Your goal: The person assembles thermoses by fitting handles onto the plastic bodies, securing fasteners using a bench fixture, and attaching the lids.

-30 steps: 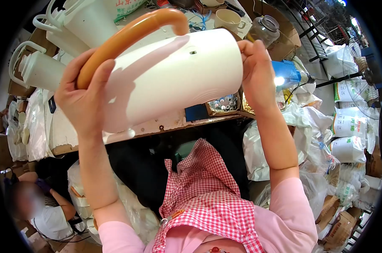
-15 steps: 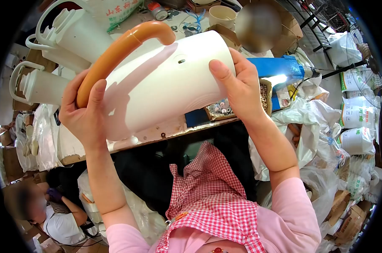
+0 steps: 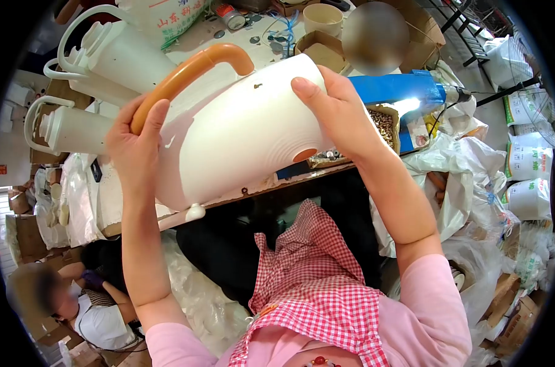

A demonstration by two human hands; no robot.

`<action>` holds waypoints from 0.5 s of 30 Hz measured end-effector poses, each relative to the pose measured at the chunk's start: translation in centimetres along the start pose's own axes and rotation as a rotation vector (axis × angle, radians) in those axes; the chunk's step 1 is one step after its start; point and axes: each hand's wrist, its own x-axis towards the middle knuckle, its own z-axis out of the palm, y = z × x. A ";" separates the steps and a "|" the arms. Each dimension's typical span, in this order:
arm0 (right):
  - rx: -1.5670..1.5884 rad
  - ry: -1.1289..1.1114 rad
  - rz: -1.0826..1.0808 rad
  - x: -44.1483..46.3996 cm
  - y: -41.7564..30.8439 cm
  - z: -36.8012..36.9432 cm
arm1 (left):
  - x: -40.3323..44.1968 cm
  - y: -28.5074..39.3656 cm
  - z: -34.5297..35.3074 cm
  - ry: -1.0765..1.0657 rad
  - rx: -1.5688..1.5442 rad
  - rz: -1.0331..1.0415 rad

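A white, cylindrical jug body (image 3: pixel 241 122) lies on its side, held above the front of the worktable. A small slot shows in its upper side, and an orange oval mark is near its right end. My left hand (image 3: pixel 134 147) is closed round one end of a curved orange-brown handle (image 3: pixel 195 64) and also rests against the jug's left end. The handle's hooked free end is close to the slot; I cannot tell whether it touches. My right hand (image 3: pixel 342 113) grips the jug's right end, thumb on top. A white round-tipped piece (image 3: pixel 195 211) shows below the jug.
Several finished-looking white jugs (image 3: pixel 75 125) with handles stand at the left. A blue machine (image 3: pixel 400 92) with a lit lamp is at the right, beside a box of small metal parts (image 3: pixel 384 125). A cream bowl (image 3: pixel 323 19) is behind. Another person (image 3: pixel 100 306) sits lower left.
The jug has rolled and tilted in my hands, its right end dropping slightly, so the orange oval mark now shows. The handle's arch sits lower and its hooked end is nearer the slot.
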 end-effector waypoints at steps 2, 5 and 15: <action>0.003 -0.010 -0.010 0.3 0.7 -0.2 | -0.3 -0.5 -0.1 -0.029 0.018 0.000; -0.073 0.002 -0.061 0.6 1.0 -0.6 | 0.5 0.0 -1.2 -0.264 0.114 -0.004; -0.097 0.052 -0.066 1.3 2.3 -0.5 | 5.1 6.9 4.9 -0.502 0.582 0.281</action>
